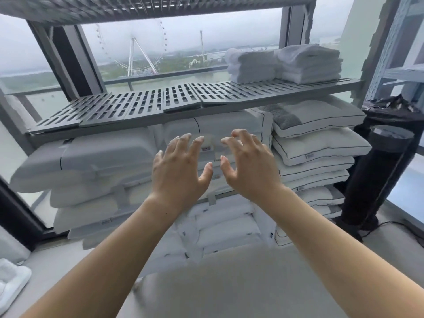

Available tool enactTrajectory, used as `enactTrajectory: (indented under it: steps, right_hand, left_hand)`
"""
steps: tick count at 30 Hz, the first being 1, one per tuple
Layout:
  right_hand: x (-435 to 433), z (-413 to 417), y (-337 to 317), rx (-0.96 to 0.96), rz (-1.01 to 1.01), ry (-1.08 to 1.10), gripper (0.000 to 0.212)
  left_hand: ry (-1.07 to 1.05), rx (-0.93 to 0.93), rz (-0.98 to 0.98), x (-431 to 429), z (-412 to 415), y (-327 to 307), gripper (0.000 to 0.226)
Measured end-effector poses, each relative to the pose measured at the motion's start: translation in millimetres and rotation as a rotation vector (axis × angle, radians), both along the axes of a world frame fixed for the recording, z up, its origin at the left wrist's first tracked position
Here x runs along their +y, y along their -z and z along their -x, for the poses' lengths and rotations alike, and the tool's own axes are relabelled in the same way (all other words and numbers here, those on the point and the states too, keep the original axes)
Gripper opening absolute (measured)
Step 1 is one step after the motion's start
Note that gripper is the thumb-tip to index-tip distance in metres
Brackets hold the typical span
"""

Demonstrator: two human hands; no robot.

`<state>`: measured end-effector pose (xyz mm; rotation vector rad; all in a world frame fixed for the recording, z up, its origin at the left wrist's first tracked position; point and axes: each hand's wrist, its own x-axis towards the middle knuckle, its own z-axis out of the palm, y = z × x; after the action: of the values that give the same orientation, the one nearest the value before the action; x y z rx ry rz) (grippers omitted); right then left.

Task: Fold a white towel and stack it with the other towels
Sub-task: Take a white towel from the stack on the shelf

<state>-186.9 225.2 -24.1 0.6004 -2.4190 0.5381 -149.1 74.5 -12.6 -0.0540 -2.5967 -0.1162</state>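
- Meanwhile held both hands empty, left hand (181,166) and right hand (247,166) side by side, fingers spread apart.
- Lay up and rightward: folded towels (284,65) on slatted shelf (137,106), nearer the right hand.

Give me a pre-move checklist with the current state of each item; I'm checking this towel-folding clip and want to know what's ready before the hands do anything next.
1. Left hand free: ok, open, fingers spread, holding nothing.
2. Right hand free: ok, open, holding nothing.
3. Towel to fold in hand: not ok, neither hand touches any cloth.
4. Loose white towel located: cannot tell; a white cloth lies at the lower left edge, mostly cut off.
5. Destination stacks: ok, two piles of folded towels sit at the right end of the slatted shelf.
6. Room on shelf: ok, the shelf left of the piles is bare.
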Motion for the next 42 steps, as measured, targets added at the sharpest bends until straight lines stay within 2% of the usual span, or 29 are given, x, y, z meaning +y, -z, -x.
enactTrajectory:
  steps: [12,21,36,42]
  right_hand:
    - [14,112,-33,0.148,-0.052,0.235,0.035]
    - [77,197,-37,0.091,-0.047,0.388,0.034]
    - [249,372,-42,0.061,-0.036,0.307,0.037]
    - [291,443,-43,0.03,-0.022,0.254,0.036]
  left_hand:
    - [0.19,0.141,0.06,5,149,-18,0.062]
    - [0.391,0.088,-0.046,81,259,-17,0.058]
    - [0.326,0.129,-0.07,251,427,-23,0.058]
    - [0.301,0.114,-0.041,289,486,-28,0.06]
